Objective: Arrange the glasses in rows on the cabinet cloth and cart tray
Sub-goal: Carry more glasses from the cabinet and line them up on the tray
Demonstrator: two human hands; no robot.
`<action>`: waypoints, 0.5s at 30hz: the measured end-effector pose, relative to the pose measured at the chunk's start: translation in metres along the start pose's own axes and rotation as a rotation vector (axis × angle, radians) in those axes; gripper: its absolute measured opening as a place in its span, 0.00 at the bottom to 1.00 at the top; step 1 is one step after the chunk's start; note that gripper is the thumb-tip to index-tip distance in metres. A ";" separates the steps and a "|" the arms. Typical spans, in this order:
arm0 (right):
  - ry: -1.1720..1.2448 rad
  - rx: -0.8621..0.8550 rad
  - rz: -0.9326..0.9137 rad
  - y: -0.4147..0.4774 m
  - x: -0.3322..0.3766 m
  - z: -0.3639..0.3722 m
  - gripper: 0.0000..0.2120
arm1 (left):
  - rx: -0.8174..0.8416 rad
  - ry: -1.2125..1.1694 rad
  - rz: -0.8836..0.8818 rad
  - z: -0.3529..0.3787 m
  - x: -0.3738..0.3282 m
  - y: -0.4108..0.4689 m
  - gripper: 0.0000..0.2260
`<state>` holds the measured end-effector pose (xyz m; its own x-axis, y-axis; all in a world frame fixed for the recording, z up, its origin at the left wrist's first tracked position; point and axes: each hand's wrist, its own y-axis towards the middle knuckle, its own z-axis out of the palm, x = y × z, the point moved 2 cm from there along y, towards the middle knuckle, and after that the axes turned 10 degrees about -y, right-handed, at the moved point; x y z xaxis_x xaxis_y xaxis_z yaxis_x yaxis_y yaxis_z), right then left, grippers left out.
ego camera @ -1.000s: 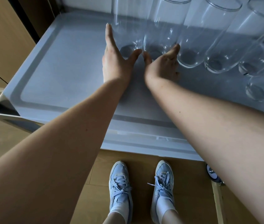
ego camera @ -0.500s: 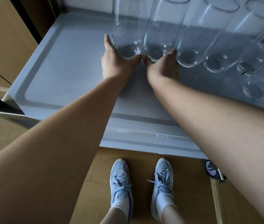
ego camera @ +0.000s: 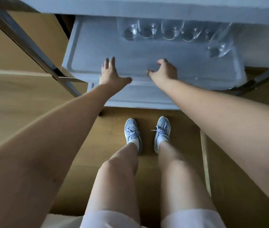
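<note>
Several clear glasses [ego camera: 147,31] stand in a row along the far side of the grey cart tray [ego camera: 84,63]. One more glass [ego camera: 216,50] stands nearer, at the right end. My left hand [ego camera: 111,72] hovers over the tray's near edge with fingers spread and holds nothing. To its right, my right hand [ego camera: 163,70] is over the near part of the tray, fingers loosely bent and empty. Both hands are well apart from the glasses. The upper shelf [ego camera: 147,7] hides the tops of the glasses.
Metal cart legs [ego camera: 31,51] slant down at the left, and another leg [ego camera: 265,74] is at the right. A lower shelf edge [ego camera: 138,99] juts out under the tray. My legs and blue shoes [ego camera: 132,132] stand on the wooden floor.
Both hands have let go of the two leftmost glasses and drawn back to the tray's near edge. The view has pulled back and up, showing the upper shelf and my legs.
</note>
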<state>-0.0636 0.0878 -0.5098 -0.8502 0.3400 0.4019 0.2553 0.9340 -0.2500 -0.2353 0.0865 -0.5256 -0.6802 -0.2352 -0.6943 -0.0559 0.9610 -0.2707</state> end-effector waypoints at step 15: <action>0.070 0.013 -0.160 -0.258 -0.020 -0.114 0.33 | 0.053 0.046 0.219 -0.061 -0.082 -0.272 0.35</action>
<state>-0.0601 -0.1470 -0.3531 -0.8454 0.1939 0.4978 0.1127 0.9756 -0.1887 -0.2085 -0.1470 -0.3544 -0.7046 -0.0138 -0.7095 0.1341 0.9792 -0.1522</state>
